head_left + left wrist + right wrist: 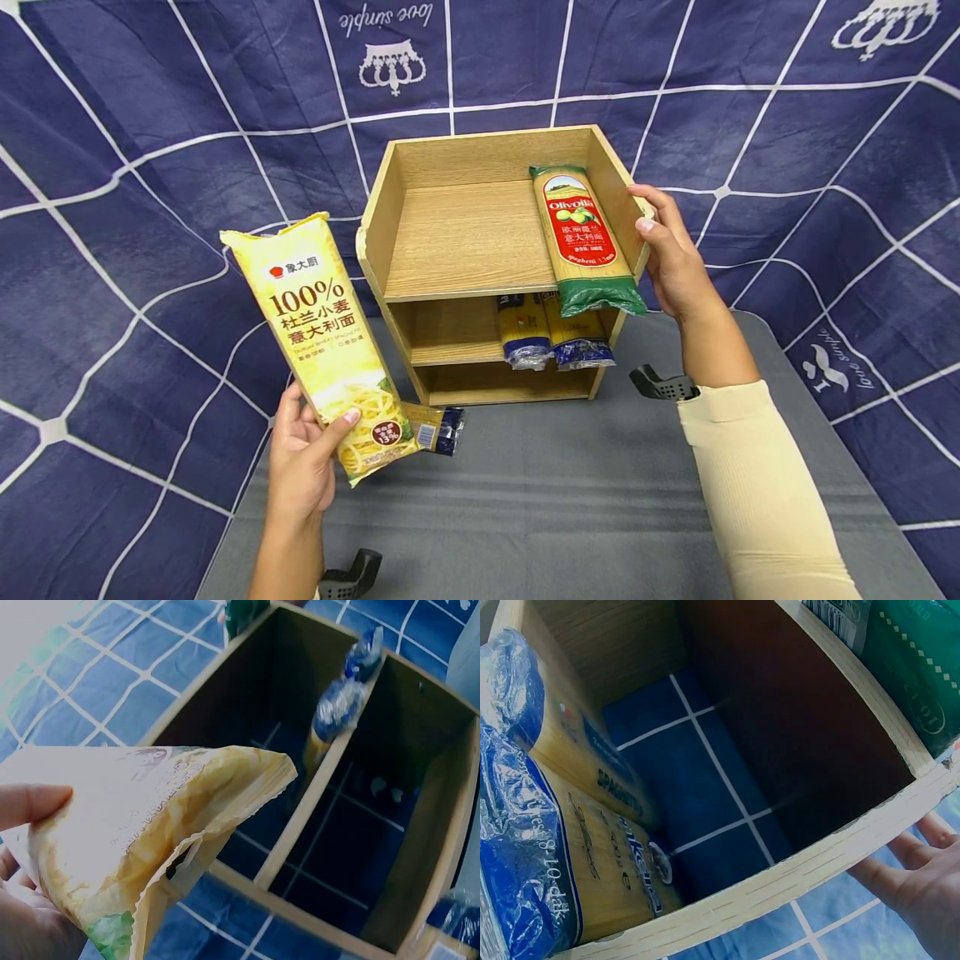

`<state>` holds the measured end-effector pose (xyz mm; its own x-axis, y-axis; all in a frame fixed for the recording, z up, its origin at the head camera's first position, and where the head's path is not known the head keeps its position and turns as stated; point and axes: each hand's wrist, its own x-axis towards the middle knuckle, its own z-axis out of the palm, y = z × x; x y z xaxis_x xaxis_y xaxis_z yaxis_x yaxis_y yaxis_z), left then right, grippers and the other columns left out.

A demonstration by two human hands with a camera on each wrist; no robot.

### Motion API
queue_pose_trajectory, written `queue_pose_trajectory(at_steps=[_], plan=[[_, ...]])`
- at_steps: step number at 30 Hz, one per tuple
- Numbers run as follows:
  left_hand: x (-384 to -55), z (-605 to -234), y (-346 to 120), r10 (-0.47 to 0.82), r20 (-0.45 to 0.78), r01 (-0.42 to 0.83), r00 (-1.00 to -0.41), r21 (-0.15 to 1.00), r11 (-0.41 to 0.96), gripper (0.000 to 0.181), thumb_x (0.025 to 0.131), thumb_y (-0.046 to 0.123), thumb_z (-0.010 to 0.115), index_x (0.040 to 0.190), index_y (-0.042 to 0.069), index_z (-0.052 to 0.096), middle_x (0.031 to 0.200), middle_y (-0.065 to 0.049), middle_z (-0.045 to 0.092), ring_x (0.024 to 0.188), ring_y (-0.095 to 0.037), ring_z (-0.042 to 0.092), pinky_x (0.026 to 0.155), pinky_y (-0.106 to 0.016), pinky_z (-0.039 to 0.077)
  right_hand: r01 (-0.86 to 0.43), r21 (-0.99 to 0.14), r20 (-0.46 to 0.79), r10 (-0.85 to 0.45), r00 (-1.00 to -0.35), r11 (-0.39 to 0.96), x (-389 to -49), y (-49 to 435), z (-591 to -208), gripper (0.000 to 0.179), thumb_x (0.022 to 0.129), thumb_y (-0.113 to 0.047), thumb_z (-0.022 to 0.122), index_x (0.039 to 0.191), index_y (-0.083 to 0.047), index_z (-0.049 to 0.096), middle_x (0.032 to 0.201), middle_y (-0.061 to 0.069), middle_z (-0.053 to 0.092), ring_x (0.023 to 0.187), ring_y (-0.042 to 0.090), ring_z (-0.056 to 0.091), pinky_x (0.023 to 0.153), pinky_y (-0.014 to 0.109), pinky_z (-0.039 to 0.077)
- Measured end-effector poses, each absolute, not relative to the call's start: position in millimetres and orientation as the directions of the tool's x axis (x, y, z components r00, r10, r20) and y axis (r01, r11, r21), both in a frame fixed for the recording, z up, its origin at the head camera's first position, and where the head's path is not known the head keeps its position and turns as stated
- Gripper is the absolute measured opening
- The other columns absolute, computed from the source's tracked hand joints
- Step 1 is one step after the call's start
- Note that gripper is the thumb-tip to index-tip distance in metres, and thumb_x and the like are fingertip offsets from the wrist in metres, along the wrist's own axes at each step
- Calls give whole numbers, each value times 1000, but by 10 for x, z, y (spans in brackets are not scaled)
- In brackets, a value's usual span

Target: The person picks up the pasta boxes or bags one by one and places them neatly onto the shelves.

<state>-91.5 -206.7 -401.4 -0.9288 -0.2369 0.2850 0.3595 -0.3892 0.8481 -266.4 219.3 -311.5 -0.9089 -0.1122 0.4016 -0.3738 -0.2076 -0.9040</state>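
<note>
- Packet, yellow spaghetti (322, 333), at left of centre in the head view, held up and tilted, its upper end leaning to the left of the frame. Judged light to moderate in weight, stiff lengthwise if filled with dry strands, brittle if bent. Wrapper looks glossy and probably slips; the end seal shows creased and loose in the left wrist view. Recommended hold: across the flat body, nearer mid-length, clear of the seals.
- Left hand (303, 462), lower left: fingers grasping the packet near its lower end, thumb across the printed face. Forearm rises from the bottom edge; the long upper part is unsupported and could droop.
- Navy-ended packet (438, 429), lower centre-left: lies on the worktop (570, 500), partly hidden behind the yellow one.
- Right hand (675, 258), right of centre: forearm angled in from lower right, thumb and fingers gripping the front edge of the side panel (615, 192).
- Shelf unit (465, 242), centre: green-ended packet (581, 233) on top at right, two blue-ended packets (525, 333) on the level below.
</note>
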Motion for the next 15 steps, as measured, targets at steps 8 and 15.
queue_pose_trajectory(at_steps=[8, 15], plan=[[-873, -3905, -1881, -108, 359, 372, -927, 849, -376, 64, 83, -29, 51, 138, 3, 45, 112, -7, 72, 94, -16, 73, 74, -28, 61, -377, -901, 407, -111, -907, -215, -2641, 2191, -3099, 45, 98, -27, 49, 143, -27, 48, 140, 7, 40, 123, 29, 42, 95, 38, 39], [-905, -3830, -1719, -61, 316, 320, -947, 905, -281, 66, 84, -25, 56, 143, 2, 41, 117, -7, 69, 97, -16, 73, 76, -30, 61, -379, -900, 409, -120, -905, -214, -2644, 2194, -3105, 45, 98, -27, 48, 143, -28, 47, 140, 7, 40, 123, 29, 42, 95, 37, 40]])
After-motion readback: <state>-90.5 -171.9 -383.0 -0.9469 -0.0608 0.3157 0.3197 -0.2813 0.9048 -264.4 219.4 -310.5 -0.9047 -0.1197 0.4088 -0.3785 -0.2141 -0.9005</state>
